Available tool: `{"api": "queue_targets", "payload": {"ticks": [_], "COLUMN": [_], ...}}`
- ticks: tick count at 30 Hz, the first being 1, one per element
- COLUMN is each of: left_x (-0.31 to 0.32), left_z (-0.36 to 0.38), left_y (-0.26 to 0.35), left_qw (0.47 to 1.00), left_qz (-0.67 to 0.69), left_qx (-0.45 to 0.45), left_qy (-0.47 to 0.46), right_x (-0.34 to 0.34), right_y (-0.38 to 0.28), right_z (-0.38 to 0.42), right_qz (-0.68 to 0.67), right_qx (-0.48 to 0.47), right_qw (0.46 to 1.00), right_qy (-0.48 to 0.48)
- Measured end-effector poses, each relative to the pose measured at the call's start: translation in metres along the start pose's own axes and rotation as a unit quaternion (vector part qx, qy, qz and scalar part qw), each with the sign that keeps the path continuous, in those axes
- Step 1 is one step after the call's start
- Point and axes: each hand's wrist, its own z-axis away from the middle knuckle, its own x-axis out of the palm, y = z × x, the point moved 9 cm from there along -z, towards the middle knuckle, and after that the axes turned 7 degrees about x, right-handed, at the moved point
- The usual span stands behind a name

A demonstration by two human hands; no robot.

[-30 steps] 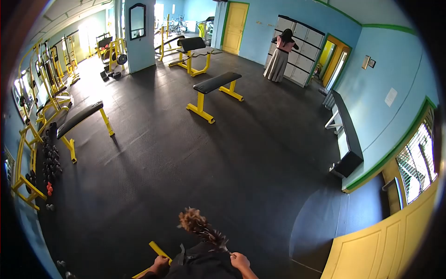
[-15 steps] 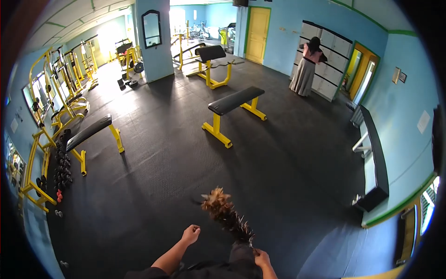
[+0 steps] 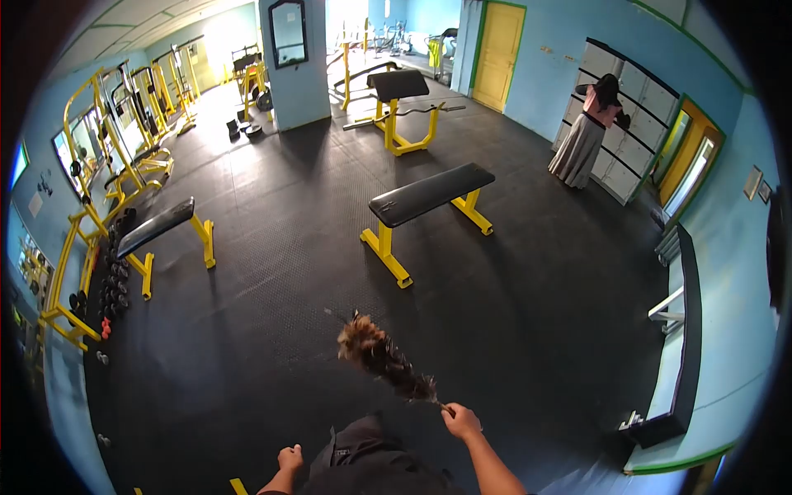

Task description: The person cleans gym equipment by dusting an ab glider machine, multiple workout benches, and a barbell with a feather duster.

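Note:
A brown feather duster [image 3: 381,356] slants up and to the left in front of my body, its fluffy tip over the black floor. My right hand [image 3: 462,421] is closed round the thin handle at its lower end. Down by my left side, my left hand [image 3: 289,459] is curled closed, and I see nothing in it. Ahead of the duster stands a flat black bench [image 3: 433,194] with yellow legs, apart from it.
Another bench [image 3: 157,227] stands at the left beside a row of dumbbells [image 3: 111,280]. A preacher curl bench [image 3: 400,95] is farther back. At the right, a person [image 3: 587,128] faces white lockers [image 3: 631,124]. A long black-edged ledge [image 3: 686,346] runs along the right wall.
The benches look nearer and the view has shifted. My right hand has come up and forward with the duster. My left hand has dropped lower and back.

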Motion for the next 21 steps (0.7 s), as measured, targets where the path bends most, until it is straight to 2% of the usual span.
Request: {"api": "queue_targets", "payload": {"ticks": [3, 8, 10, 12, 13, 14, 15, 16, 17, 21], "left_x": [0.012, 0.050, 0.059, 0.063, 0.068, 0.097, 0.094, 0.085, 0.094, 0.062], "left_z": [-0.010, -0.071, -0.108, -0.150, -0.176, -0.227, -0.262, -0.318, -0.352, -0.399], "left_y": [0.040, 0.140, 0.202, 0.263, 0.293, 0.314, 0.357, 0.430, 0.456, 0.573], "left_qw": [0.997, 0.993, 0.984, 0.986, 0.985, 0.981, 0.984, 0.981, 0.971, 0.933], "left_qz": [0.033, -0.001, -0.035, -0.026, 0.014, 0.048, 0.081, 0.163, 0.215, 0.337], "left_qx": [-0.066, -0.099, -0.127, -0.080, -0.086, -0.045, -0.005, 0.050, 0.061, 0.108], "left_qy": [0.002, -0.066, -0.124, -0.147, -0.149, -0.184, -0.156, -0.092, -0.082, -0.062], "right_x": [-0.006, -0.003, -0.004, -0.005, -0.008, -0.020, -0.034, -0.055, -0.069, -0.086], "right_y": [-0.025, -0.077, -0.091, -0.104, -0.102, -0.116, -0.138, -0.163, -0.178, -0.233], "right_z": [-0.056, -0.156, -0.201, -0.234, -0.248, -0.271, -0.293, -0.335, -0.354, -0.410], "right_qz": [-0.009, -0.059, -0.069, -0.067, -0.062, -0.049, -0.038, -0.026, -0.029, -0.032], "right_qx": [-0.004, -0.032, -0.049, -0.054, -0.043, -0.045, -0.050, -0.036, -0.030, -0.070], "right_qw": [1.000, 0.997, 0.996, 0.996, 0.996, 0.997, 0.997, 0.997, 0.997, 0.994], "right_qy": [-0.027, -0.026, -0.023, -0.032, -0.039, -0.042, -0.044, -0.063, -0.068, -0.076]}}
